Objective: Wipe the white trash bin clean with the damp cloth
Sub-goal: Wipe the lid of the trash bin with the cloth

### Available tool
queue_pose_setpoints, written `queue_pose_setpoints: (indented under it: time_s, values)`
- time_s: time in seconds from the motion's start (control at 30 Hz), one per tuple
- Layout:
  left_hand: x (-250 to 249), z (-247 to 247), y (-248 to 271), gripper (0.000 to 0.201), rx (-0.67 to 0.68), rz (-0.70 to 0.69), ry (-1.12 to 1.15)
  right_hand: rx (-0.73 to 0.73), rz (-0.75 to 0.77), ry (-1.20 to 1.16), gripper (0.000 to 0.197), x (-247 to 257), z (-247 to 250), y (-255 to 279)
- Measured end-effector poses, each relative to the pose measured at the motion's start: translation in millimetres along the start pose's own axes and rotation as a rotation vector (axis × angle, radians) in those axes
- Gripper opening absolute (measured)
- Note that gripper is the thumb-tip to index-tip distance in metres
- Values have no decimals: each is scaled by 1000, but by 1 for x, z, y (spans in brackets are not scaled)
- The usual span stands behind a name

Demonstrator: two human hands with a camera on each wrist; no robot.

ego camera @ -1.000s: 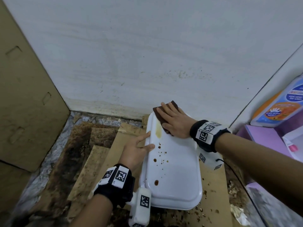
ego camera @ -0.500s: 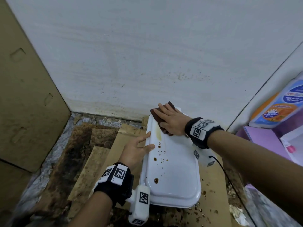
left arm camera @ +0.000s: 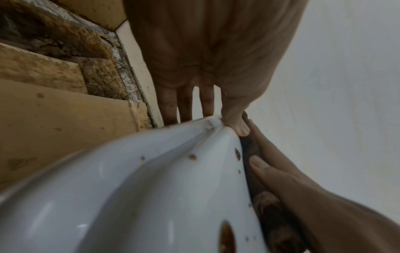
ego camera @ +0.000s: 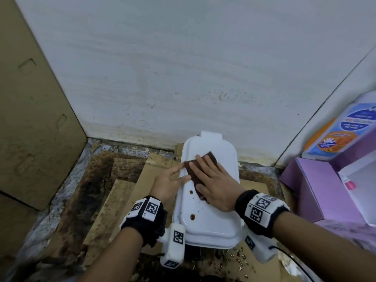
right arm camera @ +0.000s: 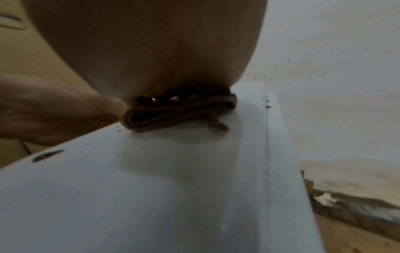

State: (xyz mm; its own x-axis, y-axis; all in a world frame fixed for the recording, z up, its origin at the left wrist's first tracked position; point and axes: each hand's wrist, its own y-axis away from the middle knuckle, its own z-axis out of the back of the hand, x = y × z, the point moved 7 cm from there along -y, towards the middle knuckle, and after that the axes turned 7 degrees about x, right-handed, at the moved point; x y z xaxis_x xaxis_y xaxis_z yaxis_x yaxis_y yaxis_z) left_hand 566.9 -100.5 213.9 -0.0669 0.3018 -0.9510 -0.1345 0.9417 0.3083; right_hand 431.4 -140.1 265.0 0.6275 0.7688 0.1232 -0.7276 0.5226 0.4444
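I see the white trash bin (ego camera: 209, 200) standing on stained cardboard sheets (ego camera: 126, 192) close to the white wall (ego camera: 183, 68), and its lid faces up to my head camera. The right hand (ego camera: 215, 184) lies flat on the middle of the lid with straight, spread fingers, and it presses the folded brown cloth (ego camera: 198, 171) down on the plastic; the cloth shows out past the fingertips and at the thumb side. From the right wrist camera the cloth (right arm camera: 179, 111) is a thick folded pad squeezed between the palm and the lid. The left hand (ego camera: 168, 182) is at the left edge of the bin, fingers straight: the thumb lies on top of the lid just beside the cloth, and the other fingers go down the left side wall, as the left wrist camera shows. On the nearer half of the lid there are 2 bigger brown drops (ego camera: 192, 216) and some small specks. To the right stand a purple box (ego camera: 317, 188) and a blue and orange bottle (ego camera: 341, 131).
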Motion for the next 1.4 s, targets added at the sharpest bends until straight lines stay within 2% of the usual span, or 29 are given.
queue_pose_setpoints:
  time_s: [0.23,0.33,0.57,0.77,1.0,1.27,1.4]
  values:
    - [0,3,-2,53,-18,-3,-52,62,-106,56,64,-35,52,-70]
    - [4,5,-5,52,-25,7,-37,44,-124,63,62,-38,58,-84]
    - [0,3,-4,52,-31,-11,-15,45,-13,24,64,-21,28,-37]
    - [-3,-4,22,55,27,17,59,54,-60,-41,63,-13,20,-18]
    - [15,-7,57,55,61,146,21,91,-97,-125,69,0,16,-9]
    - [14,-11,65,54,77,137,34,38,-9,14,65,41,-35,42]
    - [22,-6,62,58,54,149,11,-1,-38,40,63,33,-29,33]
